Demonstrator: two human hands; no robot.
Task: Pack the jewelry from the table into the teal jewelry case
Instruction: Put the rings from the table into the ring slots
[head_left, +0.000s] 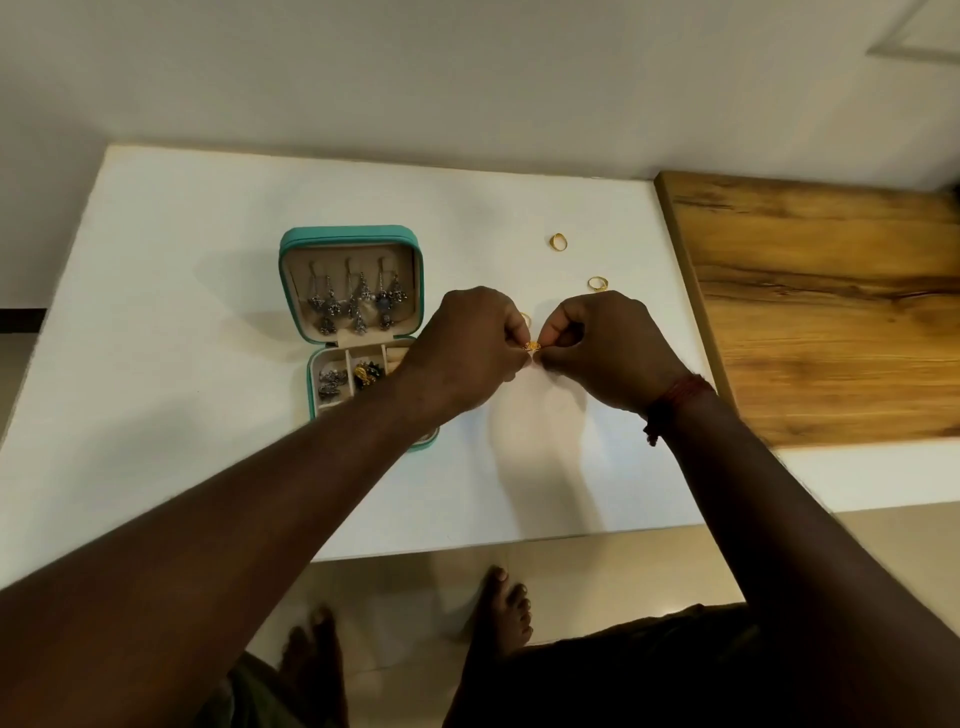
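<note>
A small gold piece (531, 346) is held over the table (182, 312), pinched from both sides. The left hand (467, 348) and right hand (608, 348) each have curled fingertips clamped on it. It's best to settle it in one hand first, then carry it low to the open case (296, 260) just left and drop it where the base has room. A ring (558, 241) and a second ring (597, 283) lie beyond.

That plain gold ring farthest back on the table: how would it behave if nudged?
The plain gold ring is a thin round band, so probably light and stiff. On the smooth white table it would likely slide or roll.
</note>
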